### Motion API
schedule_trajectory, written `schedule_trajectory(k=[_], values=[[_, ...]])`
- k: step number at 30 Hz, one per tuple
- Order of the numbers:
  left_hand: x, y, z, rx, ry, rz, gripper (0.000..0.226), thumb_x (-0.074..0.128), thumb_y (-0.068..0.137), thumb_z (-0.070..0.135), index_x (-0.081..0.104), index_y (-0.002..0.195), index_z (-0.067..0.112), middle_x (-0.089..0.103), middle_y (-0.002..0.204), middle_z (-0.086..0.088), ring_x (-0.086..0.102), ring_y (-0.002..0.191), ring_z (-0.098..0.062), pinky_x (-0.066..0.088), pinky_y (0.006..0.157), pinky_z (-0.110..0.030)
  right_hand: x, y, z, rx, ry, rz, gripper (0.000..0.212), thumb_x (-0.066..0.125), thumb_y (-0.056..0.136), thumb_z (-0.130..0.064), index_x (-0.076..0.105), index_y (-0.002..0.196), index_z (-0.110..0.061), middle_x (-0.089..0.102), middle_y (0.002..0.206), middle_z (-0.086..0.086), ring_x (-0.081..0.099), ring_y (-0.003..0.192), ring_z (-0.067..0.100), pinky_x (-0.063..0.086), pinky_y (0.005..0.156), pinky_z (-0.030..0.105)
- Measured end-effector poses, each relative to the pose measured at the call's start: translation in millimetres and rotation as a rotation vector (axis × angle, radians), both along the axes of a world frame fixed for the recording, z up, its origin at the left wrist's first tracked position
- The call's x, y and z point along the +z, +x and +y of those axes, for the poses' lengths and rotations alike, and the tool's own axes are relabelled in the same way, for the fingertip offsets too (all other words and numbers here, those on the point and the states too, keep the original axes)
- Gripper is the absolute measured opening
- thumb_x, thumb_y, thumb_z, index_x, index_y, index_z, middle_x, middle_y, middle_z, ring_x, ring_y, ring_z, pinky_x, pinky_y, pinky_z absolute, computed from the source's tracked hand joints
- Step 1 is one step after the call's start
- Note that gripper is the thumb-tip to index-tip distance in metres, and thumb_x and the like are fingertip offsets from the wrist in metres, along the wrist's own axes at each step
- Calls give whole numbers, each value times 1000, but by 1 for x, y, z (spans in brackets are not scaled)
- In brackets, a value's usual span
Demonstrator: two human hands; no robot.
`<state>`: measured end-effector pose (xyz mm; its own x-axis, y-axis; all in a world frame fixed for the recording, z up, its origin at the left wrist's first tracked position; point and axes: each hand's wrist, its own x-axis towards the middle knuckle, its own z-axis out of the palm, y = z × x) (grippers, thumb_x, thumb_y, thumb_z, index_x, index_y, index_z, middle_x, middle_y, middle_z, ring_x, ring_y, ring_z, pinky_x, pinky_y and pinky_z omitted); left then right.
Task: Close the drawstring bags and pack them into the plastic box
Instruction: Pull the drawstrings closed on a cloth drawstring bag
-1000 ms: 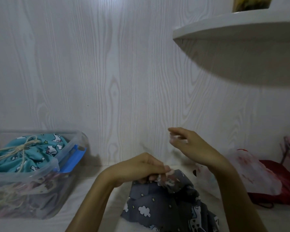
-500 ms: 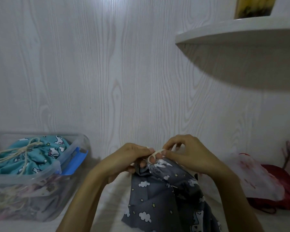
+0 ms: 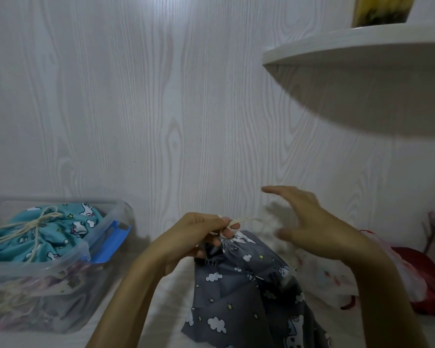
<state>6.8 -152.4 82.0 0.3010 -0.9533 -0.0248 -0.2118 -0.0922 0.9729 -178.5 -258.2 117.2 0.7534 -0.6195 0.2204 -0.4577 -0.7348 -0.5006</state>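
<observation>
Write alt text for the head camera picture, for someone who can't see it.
A person's left hand pinches the gathered neck and cream cord of a grey cloud-print drawstring bag while the right hand hovers open beside it. At left, a clear plastic box already holds a tied teal bag; a white shelf juts from the pale wood-grain wall.

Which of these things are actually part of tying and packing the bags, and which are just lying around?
Part of the job: grey bag, its cord, left hand, right hand, teal bag, plastic box.
Lying about: red bag, white shelf.
</observation>
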Motion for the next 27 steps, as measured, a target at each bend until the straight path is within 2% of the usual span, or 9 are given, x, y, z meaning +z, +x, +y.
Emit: schedule_trajectory(k=[2, 4, 7, 10, 12, 16, 20, 24, 27], values=[[0, 0, 0, -5, -16, 8, 33, 53, 93, 32, 72, 99, 6, 63, 63, 14, 50, 58, -1, 33, 58, -20, 1, 9, 12, 102, 20, 95, 70, 64, 86, -28, 24, 144, -38, 24, 134, -20, 21, 125, 0, 20, 101, 22], [0, 1, 1, -13, -27, 19, 32, 54, 92, 30, 72, 99, 5, 62, 59, 13, 51, 59, -3, 33, 58, -21, -8, 22, 14, 87, -19, 110, 57, 62, 87, -36, 39, 138, -32, 39, 132, -17, 33, 126, 5, 29, 100, 22], [1, 1, 3, -1, -38, 37, 28, 57, 91, 28, 73, 99, 7, 66, 66, 12, 52, 58, 0, 35, 52, -15, -17, 33, 9, -20, -15, -37, 17, 67, 83, -34, 70, 100, -32, 64, 91, -19, 61, 91, 7, 51, 86, 34], [0, 4, 3, 56, -58, 97, 22, 63, 87, 29, 75, 99, 16, 70, 78, 8, 56, 64, 1, 41, 55, -14, -14, 29, 4, -21, 1, -184, 3, 73, 78, -32, 74, 79, -34, 69, 74, -16, 64, 75, 5, 54, 75, 29], [-3, 8, 1, 117, -70, 156, 17, 67, 84, 28, 76, 97, 21, 71, 83, 5, 58, 73, -2, 44, 63, -17, -10, 23, 4, 54, 42, -222, 6, 75, 76, -29, 75, 77, -35, 72, 72, -14, 65, 74, 3, 51, 73, 22], [-5, 10, 2, 151, -76, 237, 14, 69, 82, 21, 75, 94, 20, 68, 67, 10, 57, 64, 0, 42, 51, -11, -5, 15, 6, 205, 136, -141, 9, 75, 73, -34, 77, 83, -33, 74, 83, -14, 66, 83, 0, 51, 84, 22], [-3, 9, 2, 150, -89, 214, 12, 72, 78, 17, 77, 89, 18, 61, 60, 8, 54, 62, -2, 37, 56, -15, -6, 17, 3, 236, 115, -83, 44, 48, 77, -60, 71, 104, -33, 70, 98, -20, 60, 94, -5, 46, 84, 19], [-2, 6, 0, 129, -130, 184, 8, 73, 74, 12, 78, 76, 18, 56, 60, 3, 53, 63, -6, 42, 60, -18, -21, 35, 0, 217, 106, -112, 27, 45, 97, -30, 64, 115, -28, 65, 108, -12, 59, 100, 7, 47, 92, 26], [-1, 5, 1, 115, -166, 159, 9, 71, 74, 8, 77, 76, 15, 60, 71, -7, 57, 66, -9, 49, 59, -18, -29, 46, 0, 235, 122, -176, 20, 55, 93, -27, 66, 107, -36, 64, 100, -3, 58, 90, 15, 45, 80, 20]])
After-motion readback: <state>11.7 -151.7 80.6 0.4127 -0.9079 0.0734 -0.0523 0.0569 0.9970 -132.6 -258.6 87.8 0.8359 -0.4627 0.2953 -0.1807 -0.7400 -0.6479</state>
